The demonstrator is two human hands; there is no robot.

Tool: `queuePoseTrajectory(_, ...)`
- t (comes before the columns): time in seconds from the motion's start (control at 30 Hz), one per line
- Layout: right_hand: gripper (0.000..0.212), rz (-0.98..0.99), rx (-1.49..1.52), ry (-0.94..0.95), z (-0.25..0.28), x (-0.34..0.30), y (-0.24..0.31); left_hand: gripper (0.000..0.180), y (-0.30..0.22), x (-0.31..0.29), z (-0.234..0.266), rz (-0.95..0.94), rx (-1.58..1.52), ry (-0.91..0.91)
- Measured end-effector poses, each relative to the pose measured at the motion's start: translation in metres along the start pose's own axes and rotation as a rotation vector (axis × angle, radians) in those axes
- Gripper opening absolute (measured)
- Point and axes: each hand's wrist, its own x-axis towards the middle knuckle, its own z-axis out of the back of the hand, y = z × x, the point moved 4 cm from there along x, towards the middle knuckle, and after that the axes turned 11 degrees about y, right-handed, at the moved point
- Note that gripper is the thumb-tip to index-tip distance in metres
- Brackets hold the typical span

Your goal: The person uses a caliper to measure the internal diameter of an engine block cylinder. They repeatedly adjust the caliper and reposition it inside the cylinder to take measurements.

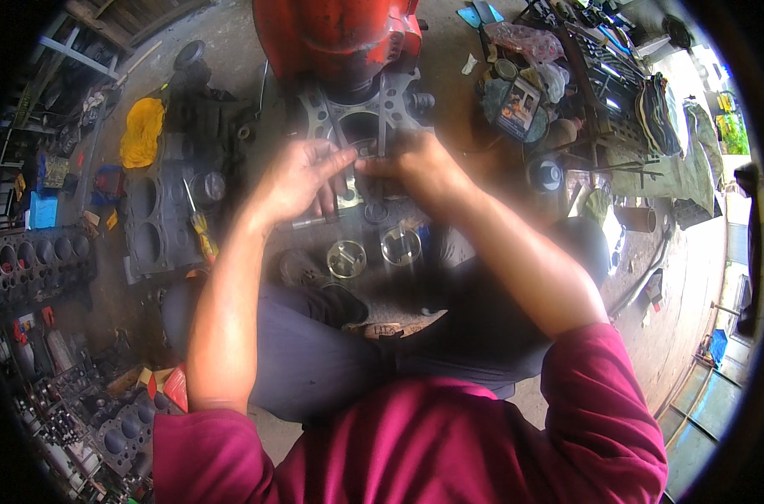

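My left hand (296,181) and my right hand (417,166) meet in front of a grey metal engine casting (319,113). Both thumbs nearly touch at the tips, and the fingers are closed in a pinch. What lies between them is blurred and partly covered by the fingers. Below the hands, a metal ring (376,213) lies near the ends of a thin rod (315,222). Two round metal pistons (347,259) stand side by side between my feet, the right one slightly farther away.
A red machine housing (336,42) rises just beyond the casting. At left are a cylinder block (145,223), a yellow cloth (142,133), a yellow-handled screwdriver (201,231) and another long block (37,256). At right stand a cluttered tool rack (609,59) and a blue-grey round canister (545,175).
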Motion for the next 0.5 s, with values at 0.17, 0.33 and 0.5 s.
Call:
queuePoseTrajectory(0.17, 0.043, 0.017, 0.055, 0.006, -0.001, -0.0006, 0.0001, 0.032, -0.0016, -0.001, -0.0005, -0.011, 0.009, 0.008)
queuePoseTrajectory(0.33, 0.05, 0.017, 0.079, -0.006, -0.0007, 0.0029, -0.0043, 0.032, 0.0, -0.0006, 0.0, -0.002, 0.008, 0.005)
queuePoseTrajectory(0.5, 0.054, -0.003, 0.001, -0.023, 0.0012, 0.0022, -0.0047, 0.034, 0.0021, -0.0008, -0.0001, 0.002, 0.01, -0.001)
